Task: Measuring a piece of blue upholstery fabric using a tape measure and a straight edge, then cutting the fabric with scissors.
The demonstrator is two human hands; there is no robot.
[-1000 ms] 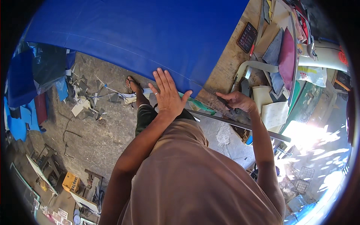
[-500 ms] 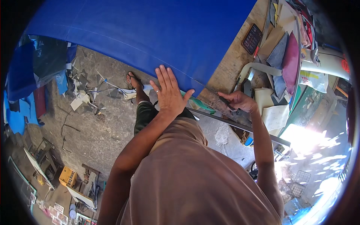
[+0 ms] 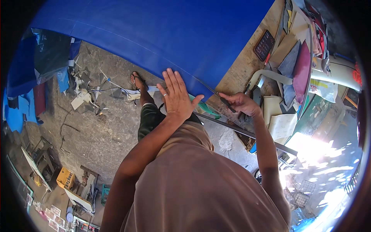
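Observation:
A large blue sheet of material (image 3: 162,27), fabric or vinyl, covers most of the wooden table, with a pale line marked near its front edge. My left hand (image 3: 177,94) lies on the sheet's near edge, fingers stretched out and thumb spread to the right. To its right, my right hand (image 3: 244,103) grips a pair of dark scissors (image 3: 221,98). Their blades point up and left, at the sheet's front right corner along the pale line. The fingers partly hide the scissor handles.
Right of the sheet, a dark framed panel (image 3: 264,43) rests on the wooden tabletop (image 3: 241,63). Beyond it are a maroon piece (image 3: 301,69) and other material scraps. Scraps (image 3: 82,98) litter the floor at left, near an orange-yellow box (image 3: 66,177).
My right hand has shifted slightly left and up, and the scissor blades reach further along the line. My left hand stays flat on the sheet, almost in the same place.

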